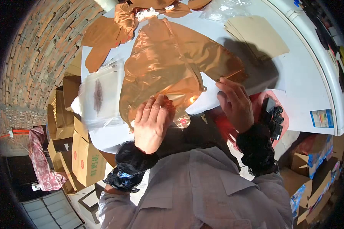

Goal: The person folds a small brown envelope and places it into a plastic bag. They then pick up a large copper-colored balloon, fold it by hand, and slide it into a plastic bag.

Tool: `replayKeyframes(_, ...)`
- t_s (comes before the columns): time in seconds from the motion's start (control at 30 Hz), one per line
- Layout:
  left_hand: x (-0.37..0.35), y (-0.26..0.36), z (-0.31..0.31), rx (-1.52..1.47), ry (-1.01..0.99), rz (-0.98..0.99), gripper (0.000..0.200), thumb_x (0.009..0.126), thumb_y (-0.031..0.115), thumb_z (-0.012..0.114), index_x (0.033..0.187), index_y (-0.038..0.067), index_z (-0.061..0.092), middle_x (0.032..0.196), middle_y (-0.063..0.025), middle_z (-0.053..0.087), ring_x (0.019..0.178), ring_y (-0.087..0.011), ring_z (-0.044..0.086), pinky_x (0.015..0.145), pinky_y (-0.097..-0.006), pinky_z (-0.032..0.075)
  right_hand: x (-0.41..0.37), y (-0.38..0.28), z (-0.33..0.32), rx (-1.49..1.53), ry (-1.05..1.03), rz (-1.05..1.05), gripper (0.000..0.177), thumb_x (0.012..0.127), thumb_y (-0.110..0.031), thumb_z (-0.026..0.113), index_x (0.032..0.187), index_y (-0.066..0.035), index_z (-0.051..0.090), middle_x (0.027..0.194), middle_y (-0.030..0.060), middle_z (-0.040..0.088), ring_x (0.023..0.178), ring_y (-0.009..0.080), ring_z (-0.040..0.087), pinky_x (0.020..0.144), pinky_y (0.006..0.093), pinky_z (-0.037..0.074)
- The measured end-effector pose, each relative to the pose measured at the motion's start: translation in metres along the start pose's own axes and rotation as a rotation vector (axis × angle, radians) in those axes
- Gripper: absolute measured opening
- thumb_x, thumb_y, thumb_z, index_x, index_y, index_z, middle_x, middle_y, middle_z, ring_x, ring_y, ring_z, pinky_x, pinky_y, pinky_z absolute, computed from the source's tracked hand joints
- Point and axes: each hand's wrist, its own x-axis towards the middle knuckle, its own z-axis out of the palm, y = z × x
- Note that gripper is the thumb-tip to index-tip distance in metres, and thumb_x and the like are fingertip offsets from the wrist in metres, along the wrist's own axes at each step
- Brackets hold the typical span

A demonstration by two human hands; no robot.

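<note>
A large shiny copper-coloured foil sheet [160, 57] lies spread over the white table [302, 84], with folds and a lobed edge. My left hand [151, 122] rests on its lower left part, fingers bent together against the foil; whether they pinch it is hidden. At the foil's right lobe is my right hand [237, 105], its thumb and fingers curved, the index fingertip touching the foil's edge. A small rounded tab [182, 121] of foil hangs at the table's front edge, between the hands.
Clear plastic bags [101, 95] lie on the left. More copper foil pieces [99, 36] and white string [147, 14] are at the back. Beige card sheets [258, 36] lie back right. Cardboard boxes [90, 158] stand left of the table, and black devices [272, 114] on red plastic at right.
</note>
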Motion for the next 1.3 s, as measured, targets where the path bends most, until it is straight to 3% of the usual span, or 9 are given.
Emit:
replayKeyframes(0.6,0.011,0.005,-0.003,0.067,-0.055,0.081,0.023,0.085,0.013,0.064,0.106,0.004,0.062,0.123,-0.0124,0.063,0.123,-0.0313,0.057,0.11,-0.0508,0.038,-0.006,0.0,0.004,-0.005,0.056,-0.03,0.037,0.08,-0.004,0.074,0.115,-0.01,0.062,0.12,0.0094,0.064,0.11,0.033,0.062,0.096,0.0442,0.05)
replayKeyframes(0.7,0.012,0.004,-0.003,0.1,-0.077,0.103,0.023,0.086,0.014,0.065,0.107,0.005,0.062,0.124,-0.0113,0.063,0.124,-0.0285,0.057,0.11,-0.0493,0.038,-0.005,-0.007,0.0,-0.017,0.023,-0.024,0.032,0.084,-0.001,0.07,0.116,-0.006,0.066,0.124,0.0113,0.063,0.114,0.0326,0.059,0.097,0.0417,0.049)
replayKeyframes(0.97,0.016,0.009,-0.003,0.109,-0.085,0.102,0.019,0.088,0.017,0.066,0.103,0.006,0.062,0.118,-0.0108,0.063,0.124,-0.0286,0.057,0.111,-0.0501,0.038,-0.003,-0.02,0.007,0.001,-0.096,-0.161,0.037,0.084,-0.012,0.073,0.12,-0.007,0.066,0.131,0.0113,0.06,0.123,0.031,0.056,0.102,0.0435,0.045)
replayKeyframes(1.07,0.017,0.01,-0.002,0.075,-0.056,0.085,0.019,0.083,0.014,0.068,0.1,0.007,0.064,0.107,-0.0091,0.065,0.1,-0.0266,0.063,0.112,-0.0502,0.038,-0.003,-0.018,0.011,0.009,-0.084,-0.157,0.035,0.085,-0.013,0.072,0.119,-0.007,0.066,0.13,0.0112,0.061,0.123,0.0308,0.056,0.103,0.0433,0.045)
replayKeyframes(1.3,0.017,0.01,-0.001,0.071,-0.027,0.094,0.016,0.084,0.015,0.069,0.098,0.008,0.064,0.103,-0.0084,0.064,0.098,-0.0261,0.063,0.112,-0.0496,0.038,-0.003,-0.016,0.013,0.007,-0.086,-0.151,0.034,0.086,-0.013,0.072,0.118,-0.007,0.066,0.129,0.0105,0.061,0.123,0.0302,0.057,0.103,0.0431,0.045)
